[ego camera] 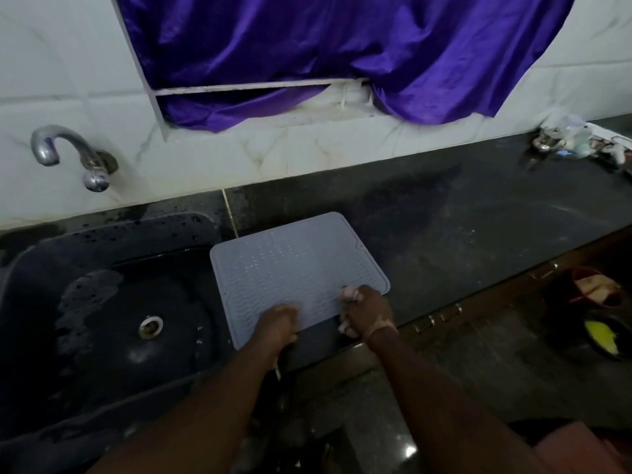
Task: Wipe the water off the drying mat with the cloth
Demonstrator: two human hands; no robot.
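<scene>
A grey ribbed drying mat (pixel 294 265) lies on the dark counter just right of the sink, with small water drops glinting on its far half. My right hand (pixel 367 313) is on the mat's front right corner, fingers curled round a bunched pale pink cloth (pixel 349 293) that peeks out above and below the fist. My left hand (pixel 277 325) sits at the mat's front edge, fingers curled over it and gripping it.
A dark sink (pixel 113 323) with a drain and wet patches lies left of the mat, under a wall tap (pixel 68 155). Bare black counter (pixel 478 217) stretches right, with small clutter (pixel 574 145) at its far right end. A purple curtain hangs above.
</scene>
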